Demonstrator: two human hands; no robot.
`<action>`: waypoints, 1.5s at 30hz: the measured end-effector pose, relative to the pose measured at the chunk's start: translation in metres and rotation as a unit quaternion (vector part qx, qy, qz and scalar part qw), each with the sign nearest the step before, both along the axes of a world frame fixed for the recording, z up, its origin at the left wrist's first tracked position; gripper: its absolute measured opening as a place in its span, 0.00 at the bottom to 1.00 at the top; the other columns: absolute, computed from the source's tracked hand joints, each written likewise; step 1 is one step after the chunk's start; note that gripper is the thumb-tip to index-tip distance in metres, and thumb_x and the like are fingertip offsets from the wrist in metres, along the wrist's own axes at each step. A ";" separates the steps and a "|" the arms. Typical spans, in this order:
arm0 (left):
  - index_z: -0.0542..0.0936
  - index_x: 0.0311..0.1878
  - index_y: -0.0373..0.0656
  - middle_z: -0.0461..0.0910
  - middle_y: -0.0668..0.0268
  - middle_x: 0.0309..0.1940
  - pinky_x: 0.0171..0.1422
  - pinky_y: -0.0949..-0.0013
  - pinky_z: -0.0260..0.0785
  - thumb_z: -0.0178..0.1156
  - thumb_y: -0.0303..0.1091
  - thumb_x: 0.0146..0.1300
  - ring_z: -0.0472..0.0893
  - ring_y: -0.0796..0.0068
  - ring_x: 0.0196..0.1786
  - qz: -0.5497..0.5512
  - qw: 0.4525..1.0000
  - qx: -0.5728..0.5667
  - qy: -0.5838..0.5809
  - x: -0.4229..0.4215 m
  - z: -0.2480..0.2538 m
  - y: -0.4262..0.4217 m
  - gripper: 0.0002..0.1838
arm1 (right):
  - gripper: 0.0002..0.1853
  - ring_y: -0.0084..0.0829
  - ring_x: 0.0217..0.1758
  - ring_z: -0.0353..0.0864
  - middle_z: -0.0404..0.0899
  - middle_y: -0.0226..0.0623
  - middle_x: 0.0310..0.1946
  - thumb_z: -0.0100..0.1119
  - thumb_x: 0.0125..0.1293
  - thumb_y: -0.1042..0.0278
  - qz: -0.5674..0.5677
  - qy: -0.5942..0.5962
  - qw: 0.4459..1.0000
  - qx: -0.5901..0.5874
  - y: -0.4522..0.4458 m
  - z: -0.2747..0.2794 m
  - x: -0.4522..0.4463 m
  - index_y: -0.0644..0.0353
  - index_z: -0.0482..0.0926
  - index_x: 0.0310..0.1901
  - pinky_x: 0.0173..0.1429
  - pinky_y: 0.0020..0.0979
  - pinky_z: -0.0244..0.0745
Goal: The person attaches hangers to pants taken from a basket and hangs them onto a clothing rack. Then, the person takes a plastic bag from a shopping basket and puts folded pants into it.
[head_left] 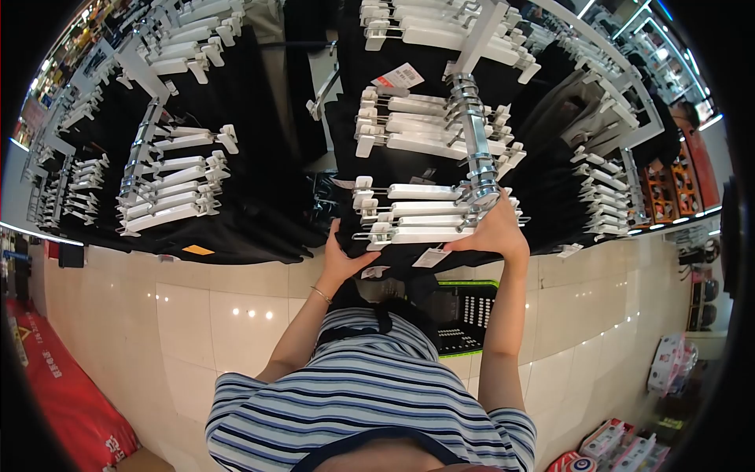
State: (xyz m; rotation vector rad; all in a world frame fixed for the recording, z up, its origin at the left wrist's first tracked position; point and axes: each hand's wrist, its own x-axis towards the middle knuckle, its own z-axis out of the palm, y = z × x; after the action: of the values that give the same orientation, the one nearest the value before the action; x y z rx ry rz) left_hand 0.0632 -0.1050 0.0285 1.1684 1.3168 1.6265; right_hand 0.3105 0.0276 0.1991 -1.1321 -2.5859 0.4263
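Black trousers (403,256) hang before me from white clip hangers (425,234) on a metal display rail (475,134). My right hand (499,232) grips the right side of the front hangers, its thumb low in front and its fingers up by the rail's end. A white paper tag (432,257) hangs just left of that thumb. At the left edge of the same garments rests my left hand (343,261), thumb and forefinger spread wide against the black cloth. Its other fingers are partly hidden.
Below the rack, a black shopping basket (464,346) with a green rim stands on the tiled floor (244,318). Further racks of black garments flank me, with white hangers (177,197) on the left and more hangers (607,193) on the right. A red cover (59,377) lies lower left.
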 end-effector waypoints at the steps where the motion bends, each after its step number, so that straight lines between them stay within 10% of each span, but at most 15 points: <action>1: 0.60 0.58 0.31 0.73 0.56 0.48 0.56 0.69 0.68 0.77 0.34 0.36 0.75 0.72 0.50 -0.013 1.000 0.001 -0.008 0.001 0.012 -0.001 0.46 | 0.52 0.51 0.54 0.65 0.67 0.49 0.53 0.76 0.18 0.41 0.003 0.008 1.000 -0.007 -0.001 0.002 0.000 0.61 0.70 0.51 0.61 0.41 0.60; 21: 0.65 0.50 0.37 0.78 0.61 0.42 0.50 0.71 0.72 0.74 0.30 0.40 0.78 0.75 0.44 -0.016 1.000 0.016 -0.021 -0.008 0.032 0.014 0.35 | 0.55 0.50 0.54 0.65 0.67 0.51 0.52 0.75 0.19 0.37 0.040 0.019 0.999 0.008 0.009 -0.009 0.003 0.64 0.70 0.53 0.59 0.40 0.57; 26: 0.60 0.55 0.35 0.76 0.61 0.44 0.52 0.71 0.70 0.76 0.32 0.37 0.77 0.74 0.46 -0.023 1.000 0.012 0.010 -0.022 0.010 0.031 0.43 | 0.78 0.48 0.54 0.64 0.67 0.51 0.52 0.75 0.16 0.36 -0.020 0.016 0.997 -0.068 0.018 -0.012 0.001 0.63 0.38 0.69 0.61 0.39 0.55; 32: 0.56 0.60 0.35 0.72 0.58 0.49 0.58 0.66 0.64 0.78 0.37 0.34 0.72 0.70 0.52 -0.109 0.989 -0.010 0.103 -0.036 -0.020 0.050 0.52 | 0.77 0.52 0.54 0.65 0.68 0.52 0.51 0.77 0.15 0.38 -0.058 0.000 0.998 -0.032 0.017 -0.011 -0.001 0.57 0.40 0.70 0.63 0.41 0.56; 45: 0.76 0.41 0.34 0.78 0.67 0.37 0.46 0.73 0.69 0.68 0.25 0.48 0.75 0.79 0.41 -0.162 0.977 -0.136 0.009 -0.036 -0.050 0.033 0.16 | 0.77 0.53 0.66 0.53 0.58 0.53 0.61 0.80 0.11 0.44 -0.083 -0.014 0.989 -0.122 0.018 0.017 -0.011 0.62 0.43 0.67 0.68 0.39 0.54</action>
State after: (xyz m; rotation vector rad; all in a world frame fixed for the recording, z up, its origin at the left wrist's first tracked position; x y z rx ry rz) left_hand 0.0268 -0.0717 -0.0217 1.1602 1.2405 1.1658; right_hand 0.2997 0.0459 0.2165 -1.4305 -2.4883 0.7058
